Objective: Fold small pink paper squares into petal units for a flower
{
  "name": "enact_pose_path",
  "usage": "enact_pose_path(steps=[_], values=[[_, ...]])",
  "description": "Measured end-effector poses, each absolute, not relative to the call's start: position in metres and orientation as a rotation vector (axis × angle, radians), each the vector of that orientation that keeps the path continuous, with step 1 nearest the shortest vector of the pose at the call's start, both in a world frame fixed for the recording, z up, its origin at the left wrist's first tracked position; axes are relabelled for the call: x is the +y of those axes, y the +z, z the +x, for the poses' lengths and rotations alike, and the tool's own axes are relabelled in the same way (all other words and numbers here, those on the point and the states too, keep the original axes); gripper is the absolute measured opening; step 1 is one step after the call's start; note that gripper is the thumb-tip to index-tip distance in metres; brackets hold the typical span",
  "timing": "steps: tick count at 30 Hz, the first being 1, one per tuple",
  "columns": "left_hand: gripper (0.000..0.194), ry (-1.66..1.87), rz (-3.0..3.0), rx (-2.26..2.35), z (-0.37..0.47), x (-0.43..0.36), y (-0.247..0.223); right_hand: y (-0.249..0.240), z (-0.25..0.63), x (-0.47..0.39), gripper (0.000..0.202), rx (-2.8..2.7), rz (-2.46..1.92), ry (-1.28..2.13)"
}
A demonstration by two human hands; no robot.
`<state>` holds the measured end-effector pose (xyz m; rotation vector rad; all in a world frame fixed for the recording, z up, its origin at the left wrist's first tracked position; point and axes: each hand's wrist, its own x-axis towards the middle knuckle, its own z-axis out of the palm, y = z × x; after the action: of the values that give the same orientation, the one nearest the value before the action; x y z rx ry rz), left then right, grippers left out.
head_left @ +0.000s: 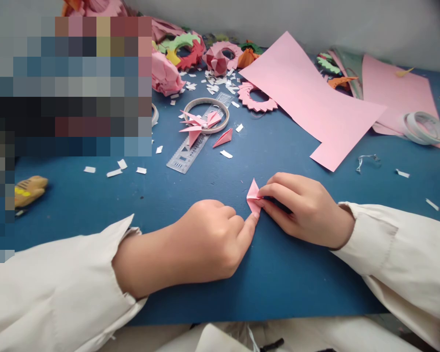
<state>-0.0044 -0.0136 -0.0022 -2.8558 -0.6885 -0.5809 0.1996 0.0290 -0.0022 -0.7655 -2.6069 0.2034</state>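
Observation:
A small folded piece of pink paper (pixel 253 188) lies on the blue table in front of me, creased into a pointed shape. My right hand (pixel 304 210) pinches its right edge between thumb and fingertips. From the left, my left hand (pixel 216 239) presses one outstretched fingertip on the paper's lower end, its other fingers curled in. Beyond the hands, another folded pink piece (pixel 223 139) lies alone. Several pink points are joined in a cluster (pixel 195 128) beside a tape roll (pixel 225 117), over a clear plastic ruler (pixel 178 160).
A large cut pink sheet (pixel 297 88) lies at the back right, near another pink sheet (pixel 392 93) and white tape rolls (pixel 427 128). Folded paper rings (pixel 256 100) and white paper scraps (pixel 113 173) are scattered about. A yellow-brown object (pixel 31 190) sits at left. The upper left is pixelated.

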Motion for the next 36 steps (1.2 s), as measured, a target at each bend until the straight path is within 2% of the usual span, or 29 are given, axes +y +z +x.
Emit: enact_pose_path(steps=[11,18,26,32,36], values=[[0.032,-0.508,-2.969,-0.611,-0.0027,-0.0200,-0.0009,-0.0025,0.1994,0.0293,0.015,-2.619,-0.755,0.186],[0.022,-0.827,-2.835,-0.861,-0.0006,-0.0165,-0.0016,-0.0022,0.2002,0.0288,0.014,-2.593,-0.752,0.166],[0.015,-0.790,-2.718,-0.950,-0.0004,-0.0145,-0.0034,-0.0030,0.2015,0.0275,0.015,-2.573,-0.695,0.049],[0.013,-0.704,-2.678,-0.971,-0.0026,-0.0149,-0.0029,-0.0004,0.2021,0.0295,0.010,-2.507,-0.698,0.170],[0.015,-0.665,-2.667,-0.953,-0.0044,-0.0142,-0.0031,-0.0024,0.2028,0.0310,0.019,-2.531,-0.769,0.133]])
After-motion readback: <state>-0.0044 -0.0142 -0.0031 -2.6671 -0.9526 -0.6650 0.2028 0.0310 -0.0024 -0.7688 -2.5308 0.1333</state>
